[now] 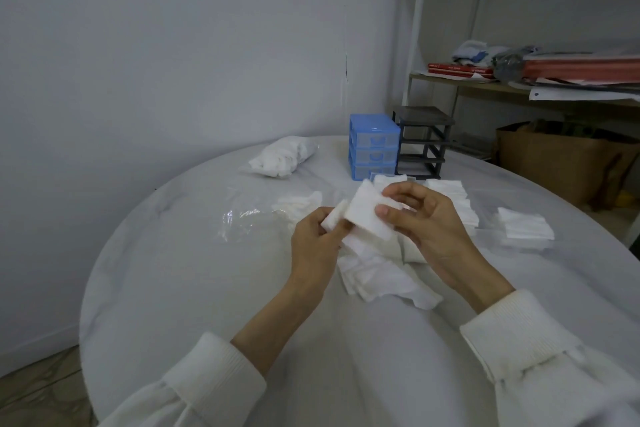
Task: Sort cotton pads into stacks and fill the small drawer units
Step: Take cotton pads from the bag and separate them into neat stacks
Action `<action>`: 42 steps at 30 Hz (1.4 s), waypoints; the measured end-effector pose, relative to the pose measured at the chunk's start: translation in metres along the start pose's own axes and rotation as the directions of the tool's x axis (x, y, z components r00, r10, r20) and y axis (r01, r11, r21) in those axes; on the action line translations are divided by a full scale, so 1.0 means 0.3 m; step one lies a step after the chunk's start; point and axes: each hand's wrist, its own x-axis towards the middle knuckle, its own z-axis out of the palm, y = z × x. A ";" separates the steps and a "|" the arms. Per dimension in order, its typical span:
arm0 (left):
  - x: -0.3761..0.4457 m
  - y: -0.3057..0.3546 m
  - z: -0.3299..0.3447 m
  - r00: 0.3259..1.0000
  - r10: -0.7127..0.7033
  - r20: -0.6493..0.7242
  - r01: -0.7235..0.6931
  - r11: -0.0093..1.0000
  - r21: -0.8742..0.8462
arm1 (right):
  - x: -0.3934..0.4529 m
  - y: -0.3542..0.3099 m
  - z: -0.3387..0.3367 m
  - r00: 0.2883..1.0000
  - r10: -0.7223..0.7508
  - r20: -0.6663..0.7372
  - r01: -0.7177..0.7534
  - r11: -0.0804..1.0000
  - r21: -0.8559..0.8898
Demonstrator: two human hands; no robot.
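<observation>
I see my right hand [427, 222] pinching a cotton pad stack [367, 215], my left hand [317, 246] gripping its near-left end, above loose pads [377, 279] on the counter [207, 288].

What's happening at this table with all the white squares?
A person in white sleeves is sorting cotton pads. Both hands are raised over the table: the right hand pinches a stack of pads, and the left hand holds a smaller bunch against it. Loose pads lie beneath the hands, with tidy stacks to the right. A blue drawer unit and a black frame stand at the far edge, near a full bag of pads.
</observation>
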 end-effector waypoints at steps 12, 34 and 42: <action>-0.013 0.020 0.018 0.985 -0.102 0.138 0.129 0.969 -0.209 | 0.014 0.048 -0.007 0.998 -0.007 -0.059 -0.011 0.952 -0.307; 0.001 0.015 0.017 0.971 -0.105 0.216 0.168 0.940 -0.297 | 0.020 0.077 -0.022 0.995 -0.048 -0.087 0.000 0.876 -0.483; -0.002 0.016 0.016 0.991 0.011 0.136 0.027 0.961 -0.274 | 0.023 0.054 -0.021 0.994 0.111 0.000 -0.105 0.941 -0.322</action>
